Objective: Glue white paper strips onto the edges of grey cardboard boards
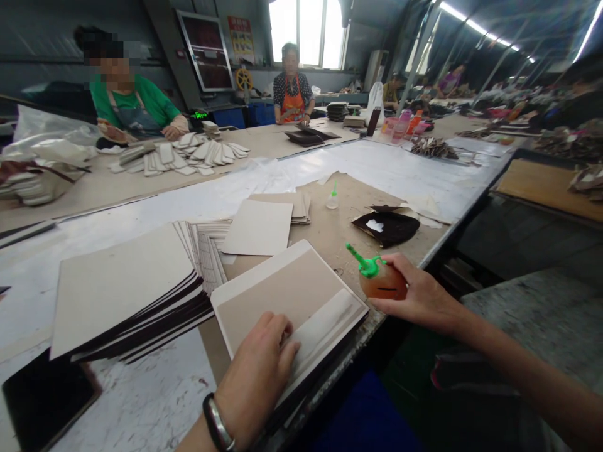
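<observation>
My right hand (421, 298) is wrapped around a squeeze bottle (382, 284) with amber contents and a green nozzle, held at the table's front edge. The nozzle leans up to the left. Beneath my left hand (261, 355) lies a beige panel (292, 289) with paler bands along two sides, on top of dark sheets. That hand rests on it with loosely bent fingers, the thumb apart; nothing shows in its grasp. Left of it, a fanned stack of pale boards with dark undersides (122, 276) spreads over the table. Smaller beige boards (259, 226) lie behind the panel.
A small clear bottle with a green tip (332, 198) stands near a dark, folded piece (386, 227). A dark flat pad (49, 392) lies at lower left. Across the table, two people work beside pale cut pieces (179, 154) and dark panels (308, 135).
</observation>
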### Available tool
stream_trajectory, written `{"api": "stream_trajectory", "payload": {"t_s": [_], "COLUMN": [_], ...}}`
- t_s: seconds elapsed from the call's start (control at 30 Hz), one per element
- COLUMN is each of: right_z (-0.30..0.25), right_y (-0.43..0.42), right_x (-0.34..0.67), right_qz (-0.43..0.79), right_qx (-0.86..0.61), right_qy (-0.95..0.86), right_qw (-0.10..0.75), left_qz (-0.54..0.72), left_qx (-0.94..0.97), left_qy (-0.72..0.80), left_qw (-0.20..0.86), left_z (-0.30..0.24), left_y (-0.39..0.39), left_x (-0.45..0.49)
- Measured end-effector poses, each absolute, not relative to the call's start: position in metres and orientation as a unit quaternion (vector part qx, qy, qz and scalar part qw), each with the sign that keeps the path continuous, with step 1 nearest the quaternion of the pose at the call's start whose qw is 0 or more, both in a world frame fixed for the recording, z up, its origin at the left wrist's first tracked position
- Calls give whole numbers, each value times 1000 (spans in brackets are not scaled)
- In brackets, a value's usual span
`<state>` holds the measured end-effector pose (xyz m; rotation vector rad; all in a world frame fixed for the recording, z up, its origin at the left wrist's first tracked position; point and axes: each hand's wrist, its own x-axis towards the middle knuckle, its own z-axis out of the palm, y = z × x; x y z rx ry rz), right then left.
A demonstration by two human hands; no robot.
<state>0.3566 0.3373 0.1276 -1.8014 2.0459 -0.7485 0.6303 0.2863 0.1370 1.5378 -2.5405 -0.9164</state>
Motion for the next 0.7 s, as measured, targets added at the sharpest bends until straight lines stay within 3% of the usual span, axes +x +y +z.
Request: {"api": "stream_trajectory", "payload": {"t_s": [0.1,0.2,0.3,0.37,0.47,0.57,0.7], "right_z": [116,91,62,44,26,19,31], "right_y": [328,308,285,272,264,265,288], "right_x": [347,333,323,321,320,316,310], "right_qz": [-276,-339,-390,-398,-387,-367,-330], "right_qx": [-617,-592,-563,-552,-542,-534,-550], "right_qy": [715,702,699,707,724,738,743], "right_qw": [178,203,205,191,182,188,191], "left_qz": [-250,-78,72,96,60,-65,-296], "left_qx": [458,344,245,224,220,317,628], "left_qy": [-844,-908,-948,-956,-962,-929,-678], "left_qw": [124,225,191,161,151,180,242], "left_z": [126,113,104,100,96,97,107], "left_y": [290,296,301,303,305,307,315], "left_x": [647,660,663,662,665,674,685]}}
